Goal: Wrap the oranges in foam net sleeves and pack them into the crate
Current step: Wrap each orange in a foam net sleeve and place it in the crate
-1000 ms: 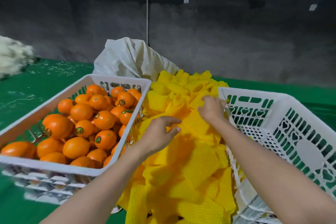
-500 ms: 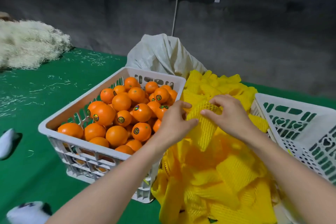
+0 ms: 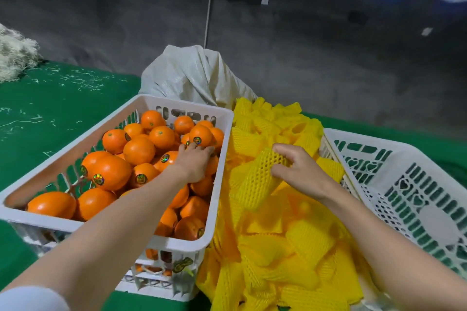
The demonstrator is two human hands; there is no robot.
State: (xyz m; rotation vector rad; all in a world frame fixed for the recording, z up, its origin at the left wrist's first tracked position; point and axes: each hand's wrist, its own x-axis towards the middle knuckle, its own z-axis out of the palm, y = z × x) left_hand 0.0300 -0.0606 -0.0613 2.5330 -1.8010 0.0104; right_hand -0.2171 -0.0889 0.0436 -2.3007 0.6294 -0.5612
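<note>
Oranges [image 3: 139,150] lay under my left hand [image 3: 194,163], grip unclear; my right hand [image 3: 299,171] pinched a foam sleeve [image 3: 257,184], a light hold that might slip.

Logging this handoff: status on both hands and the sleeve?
Left hand rests on the oranges in the full crate, grip unclear. Right hand pinches one foam net sleeve above the pile. Packing crate empty, nothing blocking.
</note>
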